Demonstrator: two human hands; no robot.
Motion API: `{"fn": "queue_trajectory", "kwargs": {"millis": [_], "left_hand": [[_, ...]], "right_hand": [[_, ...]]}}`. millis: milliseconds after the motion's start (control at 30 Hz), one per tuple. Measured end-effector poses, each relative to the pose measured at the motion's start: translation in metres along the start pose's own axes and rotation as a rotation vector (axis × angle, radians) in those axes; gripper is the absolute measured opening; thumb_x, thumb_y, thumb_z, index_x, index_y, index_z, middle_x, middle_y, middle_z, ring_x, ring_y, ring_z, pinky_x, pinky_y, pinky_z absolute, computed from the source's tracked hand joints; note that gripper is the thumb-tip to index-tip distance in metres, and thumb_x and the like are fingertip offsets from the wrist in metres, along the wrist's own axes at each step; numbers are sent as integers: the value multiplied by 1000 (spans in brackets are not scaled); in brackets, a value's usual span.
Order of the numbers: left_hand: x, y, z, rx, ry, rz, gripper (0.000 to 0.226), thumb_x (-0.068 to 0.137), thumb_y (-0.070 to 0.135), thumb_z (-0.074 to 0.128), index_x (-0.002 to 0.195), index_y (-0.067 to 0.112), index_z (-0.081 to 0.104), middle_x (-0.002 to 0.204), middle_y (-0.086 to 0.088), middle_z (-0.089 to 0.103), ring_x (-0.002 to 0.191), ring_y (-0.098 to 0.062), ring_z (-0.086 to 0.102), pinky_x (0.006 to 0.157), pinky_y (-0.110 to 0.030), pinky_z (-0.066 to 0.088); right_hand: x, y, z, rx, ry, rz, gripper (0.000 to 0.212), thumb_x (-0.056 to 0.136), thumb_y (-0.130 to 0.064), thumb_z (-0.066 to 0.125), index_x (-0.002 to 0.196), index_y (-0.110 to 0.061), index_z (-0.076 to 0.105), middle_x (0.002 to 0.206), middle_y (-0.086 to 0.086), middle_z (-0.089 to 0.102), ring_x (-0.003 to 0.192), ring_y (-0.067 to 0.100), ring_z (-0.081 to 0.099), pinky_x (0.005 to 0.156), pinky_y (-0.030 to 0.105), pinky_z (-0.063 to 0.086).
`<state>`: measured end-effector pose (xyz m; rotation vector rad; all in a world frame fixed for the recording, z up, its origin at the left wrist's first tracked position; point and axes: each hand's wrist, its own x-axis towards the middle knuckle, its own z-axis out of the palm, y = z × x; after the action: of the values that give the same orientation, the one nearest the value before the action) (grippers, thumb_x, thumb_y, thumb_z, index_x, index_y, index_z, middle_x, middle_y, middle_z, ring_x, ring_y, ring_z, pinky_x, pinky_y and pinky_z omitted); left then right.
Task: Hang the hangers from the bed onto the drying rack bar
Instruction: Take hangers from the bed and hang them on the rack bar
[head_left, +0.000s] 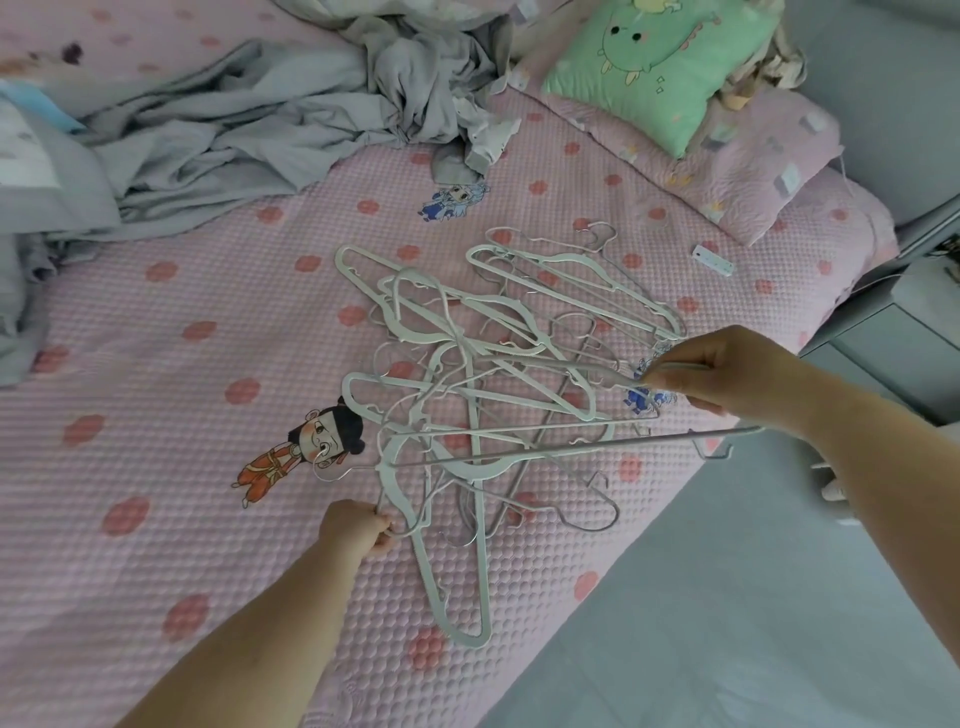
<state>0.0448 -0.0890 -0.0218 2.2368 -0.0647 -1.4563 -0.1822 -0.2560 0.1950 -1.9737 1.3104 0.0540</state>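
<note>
L hand — grips near hanger | R hand — pinches top hanger | on bed

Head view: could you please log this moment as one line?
left hand: grips near hanger | right hand: pinches right-side hanger | hanger pile: tangled on bed | drying rack: not in view

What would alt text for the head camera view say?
Two bare hands reach into a tangled pile of white hangers on a pink patterned bed: the left hand grips one at the near edge, the right hand holds one on the right. Crumpled grey bedding and a green pillow lie beyond.
</note>
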Motion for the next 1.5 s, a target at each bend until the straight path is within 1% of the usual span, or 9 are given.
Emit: {"fn": "queue_trajectory", "kwargs": {"millis": [167, 300, 400, 533, 633, 733, 867, 1067, 1500], "left_hand": [[-9, 0, -3, 247, 84, 221, 35, 95, 14, 44, 127, -2, 50, 86, -22, 63, 48, -20, 51, 49, -25, 38], [-35, 30, -4, 312, 112, 455, 30, 96, 12, 39, 95, -6, 64, 96, -23, 64, 83, -30, 60, 72, -30, 42], [-64, 65, 5, 191, 47, 609, 39, 95, 11, 43, 57, 7, 52, 56, -7, 53, 52, -19, 49, 61, -27, 38], [-143, 115, 34, -8, -234, 712, 35, 94, 18, 48, 62, 11, 60, 38, 8, 58, 33, 2, 50, 46, -17, 40], [-230, 134, 78, 22, -580, 753, 36, 97, 28, 40, 75, 11, 62, 50, 7, 65, 49, -6, 60, 57, -22, 43], [-325, 132, 125, 96, -842, 795, 38, 98, 34, 34, 79, 12, 58, 69, 1, 66, 67, -13, 59, 66, -25, 43], [-427, 101, 177, 113, -981, 835, 32, 96, 35, 39, 79, 11, 53, 77, -4, 61, 69, -15, 58, 66, -26, 43], [-537, 26, 227, 88, -1172, 919, 23, 96, 7, 42, 74, 7, 48, 40, 2, 62, 36, -6, 60, 48, -24, 52], [-702, -155, 292, 927, -1430, 1326, 24, 97, 2, 30, 93, 8, 53, 57, -3, 38, 27, -4, 32, 33, -14, 27]], "right_hand": [[-14, 4, -13, 24, 48, 73, 12, 86, -20, 62, 76, -18, 70, 28, -5, 36, 31, 5, 26, 47, 20, 30], [-39, 7, -36, 31, 147, 137, 17, 87, -16, 60, 76, -7, 70, 27, -6, 35, 27, 5, 25, 35, 6, 26], [-71, 9, -57, 50, 242, 160, 31, 89, -16, 57, 93, 15, 62, 25, -6, 35, 25, 5, 28, 34, 5, 26], [-135, 16, -81, 76, 367, 216, 29, 92, -20, 53, 78, 3, 64, 26, -6, 39, 24, 5, 30, 34, 5, 28], [-196, 24, -88, 96, 462, 239, 41, 93, -22, 51, 55, -6, 52, 28, -7, 43, 24, 3, 31, 36, 5, 31], [-265, 35, -81, 148, 571, 280, 39, 93, -21, 51, 59, -2, 55, 30, -7, 43, 27, 3, 31, 37, 9, 32], [-367, 54, -62, 255, 712, 348, 33, 94, -19, 47, 77, 6, 60, 33, -8, 42, 35, 8, 35, 40, 16, 33], [-502, 69, -18, 439, 879, 309, 16, 95, -19, 45, 87, -17, 59, 54, -1, 53, 38, 1, 43, 44, 12, 37], [-752, 133, 63, 383, 1621, 721, 19, 93, -16, 49, 108, -27, 51, 97, -5, 51, 84, 15, 51, 69, 26, 42]]}}
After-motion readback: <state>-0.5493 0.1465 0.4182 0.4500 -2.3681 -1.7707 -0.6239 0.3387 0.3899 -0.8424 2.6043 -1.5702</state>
